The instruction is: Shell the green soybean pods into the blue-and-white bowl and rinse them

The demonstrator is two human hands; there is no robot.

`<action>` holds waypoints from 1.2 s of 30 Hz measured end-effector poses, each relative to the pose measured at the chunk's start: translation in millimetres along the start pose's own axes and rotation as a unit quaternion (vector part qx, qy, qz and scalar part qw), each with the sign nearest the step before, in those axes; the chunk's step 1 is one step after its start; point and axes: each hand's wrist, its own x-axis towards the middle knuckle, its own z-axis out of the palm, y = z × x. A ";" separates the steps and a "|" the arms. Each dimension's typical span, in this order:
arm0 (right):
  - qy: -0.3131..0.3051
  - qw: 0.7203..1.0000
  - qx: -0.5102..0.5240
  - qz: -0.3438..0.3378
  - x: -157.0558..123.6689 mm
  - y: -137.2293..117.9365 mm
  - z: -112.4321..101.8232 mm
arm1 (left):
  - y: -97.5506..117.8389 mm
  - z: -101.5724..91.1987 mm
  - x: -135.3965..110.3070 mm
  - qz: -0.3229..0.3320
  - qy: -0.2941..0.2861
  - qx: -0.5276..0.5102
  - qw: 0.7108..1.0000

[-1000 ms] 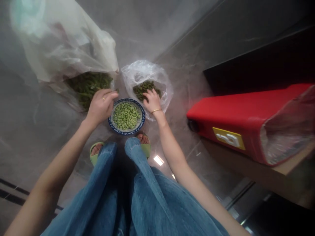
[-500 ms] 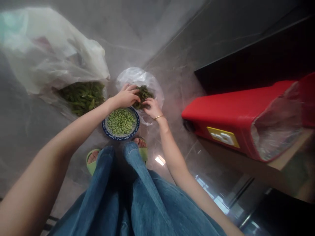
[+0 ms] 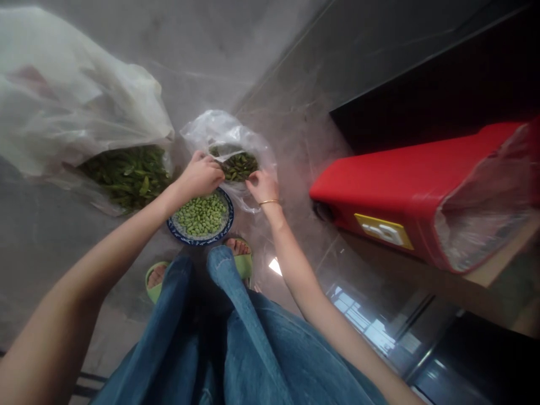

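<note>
A blue-rimmed bowl (image 3: 175, 230) of shelled green beans sits on the floor in front of my feet. Just behind it lies a small clear plastic bag (image 3: 219, 126) holding dark green empty pods (image 3: 238, 165). My left hand (image 3: 199, 175) is closed on the near left edge of that bag's mouth. My right hand (image 3: 262, 185) is closed on the bag's near right edge, with a gold bangle at its wrist. Both hands seem to hold the bag's rim apart. A big white plastic bag (image 3: 76, 107) with whole green pods (image 3: 126, 177) lies to the left.
A red box (image 3: 400, 174) with a yellow label and a plastic-covered end rests on a wooden ledge at the right. A dark cabinet stands behind it. My jeans-clad legs and green sandals (image 3: 244, 264) are below the bowl. The floor is glossy grey stone.
My left hand left the big bag's side and crossed over the bowl to the small bag. Both hands now grip that bag's edges, and its mouth stands more open.
</note>
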 end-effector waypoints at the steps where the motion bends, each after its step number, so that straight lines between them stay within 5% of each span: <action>1: -0.016 1.000 -0.004 0.008 -2.1 -1.3 -1.0 | 4.8 3.2 -3.4 0.001 -0.017 -0.005 1.000; 8: -0.013 0.997 -0.013 -0.079 -2.7 -26.5 -4.4 | 23.1 12.4 -8.6 -0.002 -0.098 0.016 0.995; 13: -0.003 0.997 -0.017 -0.069 7.6 -39.9 7.8 | 8.5 -3.1 -9.3 -0.039 -0.069 0.016 0.997; 16: 0.042 0.995 0.087 -0.039 11.9 -35.2 12.2 | 0.3 -16.9 -14.0 -0.047 -0.035 0.020 0.998; 18: 0.048 0.975 0.216 -0.004 11.6 -31.5 12.6 | 0.6 -26.2 -17.5 -0.062 0.003 0.003 0.998; 21: -0.008 0.910 0.411 0.059 3.8 -33.1 8.5 | 12.1 -37.7 -23.2 -0.084 0.064 -0.042 0.994; 25: -0.105 0.843 0.524 0.057 -16.1 -50.2 -3.9 | 36.9 -41.1 -32.5 -0.047 0.115 -0.059 0.991; 28: -0.150 0.824 0.545 0.040 -27.5 -66.0 -12.2 | 49.1 -34.5 -38.7 -0.007 0.110 -0.067 0.992; 32: -0.136 0.815 0.560 0.064 -32.6 -80.2 -14.6 | 54.0 -26.2 -41.3 -0.041 0.153 -0.095 0.983; 36: -0.124 0.830 0.536 0.088 -33.6 -83.2 -5.5 | 56.2 -24.6 -37.5 -0.061 0.173 -0.098 0.978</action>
